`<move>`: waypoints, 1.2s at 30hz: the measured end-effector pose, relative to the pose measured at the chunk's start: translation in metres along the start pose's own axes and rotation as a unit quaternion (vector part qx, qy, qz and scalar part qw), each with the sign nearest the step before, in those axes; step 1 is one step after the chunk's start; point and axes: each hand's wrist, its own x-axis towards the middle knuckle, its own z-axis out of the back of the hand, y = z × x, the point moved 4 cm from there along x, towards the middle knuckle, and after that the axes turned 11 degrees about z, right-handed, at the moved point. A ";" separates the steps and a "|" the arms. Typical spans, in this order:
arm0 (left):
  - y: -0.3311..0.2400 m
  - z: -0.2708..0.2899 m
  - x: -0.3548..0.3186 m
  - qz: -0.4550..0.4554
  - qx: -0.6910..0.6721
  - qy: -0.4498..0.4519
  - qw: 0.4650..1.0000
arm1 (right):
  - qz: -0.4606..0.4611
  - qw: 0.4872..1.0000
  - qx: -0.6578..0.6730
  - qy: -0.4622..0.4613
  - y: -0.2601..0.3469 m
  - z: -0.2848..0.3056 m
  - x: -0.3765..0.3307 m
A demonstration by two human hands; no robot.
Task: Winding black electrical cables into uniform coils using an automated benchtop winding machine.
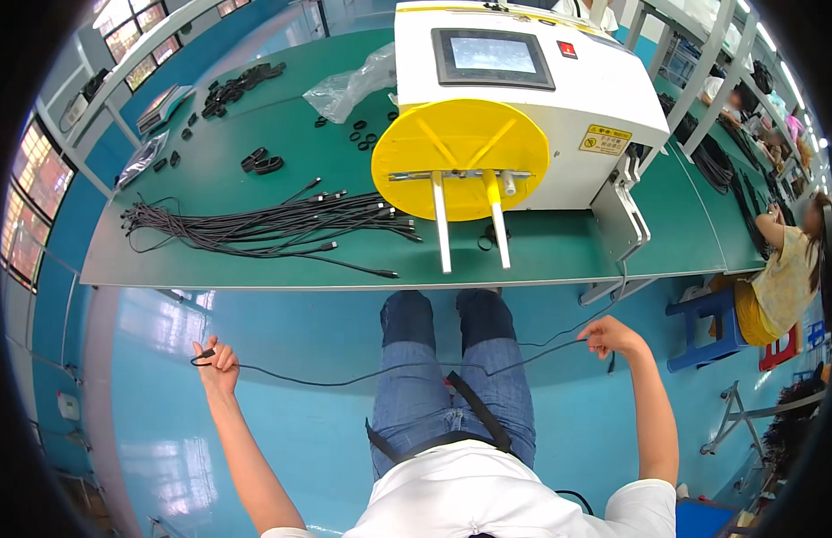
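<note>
The left hand (pixel 218 356), at 8 o'clock, is raised on a nearly straight forearm that climbs from 7 o'clock. Its fingers are curled closed around one end of a black cable (pixel 331 385), and a short dark loop juts out on the hand's 9 o'clock side.

The right hand (pixel 613 336) sits between 3 and 4 o'clock, its elbow bent out toward 4 and its wrist turned inward so that the fingertips point to 9. Thumb and fingers pinch the cable, and a plug end hangs just below them.

Between the hands, the cable sags in front of the thighs, well short of the counter (pixel 209 269) edge. A thin dark strand also runs from near the right hand up toward the metal bracket (pixel 627 220) between 2 and 3 o'clock; whether it is the same cable, I cannot tell.

On the counter, a cable bundle (pixel 254 229) lies between 9 and 10 o'clock, and a white machine (pixel 604 108) with a yellow disc (pixel 416 143) stands around 1.
</note>
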 end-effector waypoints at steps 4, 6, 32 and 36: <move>-0.027 0.026 -0.004 -0.064 -0.020 -0.052 0.996 | -0.051 0.994 -0.092 0.015 -0.019 0.015 -0.006; -0.039 0.063 -0.003 -0.170 -0.040 -0.244 0.954 | -0.073 0.989 -0.004 0.127 -0.038 0.012 -0.015; 0.372 -0.058 -0.075 -0.088 0.881 0.308 0.349 | 0.039 0.894 -0.410 -0.179 -0.156 -0.005 0.005; 0.340 -0.104 -0.071 -0.225 0.794 0.312 0.471 | 0.137 0.878 -0.414 -0.196 -0.113 -0.047 0.030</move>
